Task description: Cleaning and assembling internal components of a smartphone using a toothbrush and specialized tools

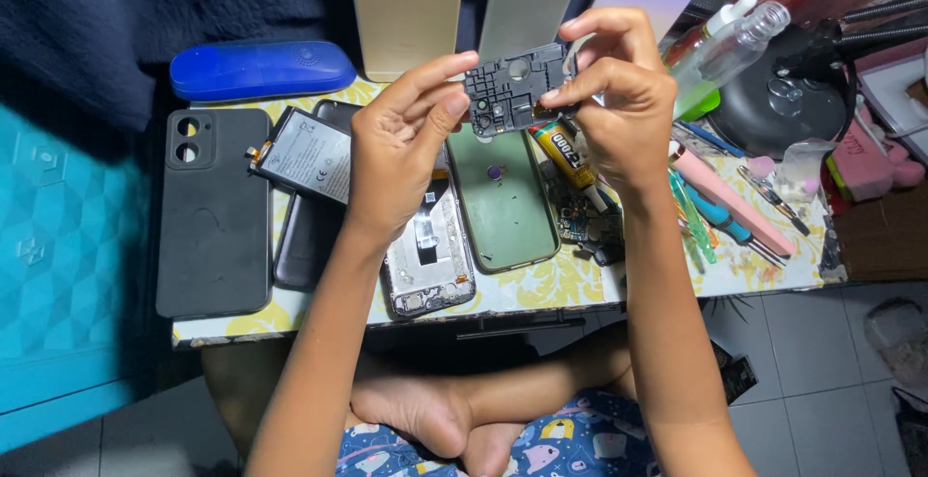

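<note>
Both hands are raised closest to the lens, pinching a dark plastic phone inner frame point(512, 88) between them. Left hand point(401, 144) grips its left edge with thumb and forefinger closed on it; right hand point(619, 100) clamps the right edge with curled fingertips. This frame hangs in the air above the small table point(541, 289), clear of everything below.

Under the left wrist lies an opened phone body point(430, 255), its insides partly hidden by the forearm. Just beside it rests a green phone case point(503, 202), and a flat phone battery point(307, 155) with a white label whose print is too small to make out. At the far left sits a black phone cover point(213, 211) with two camera holes.

Beneath the right hand a yellow-and-black glue tube point(565, 153) shows only partly. Right of it lie a pink tool point(730, 202) and mixed small tools, hard to tell apart.

Farther back sit a blue oblong case point(261, 69), a clear bottle point(730, 52) with green liquid, and two phone back panels point(406, 13), cut off by the top edge.
</note>
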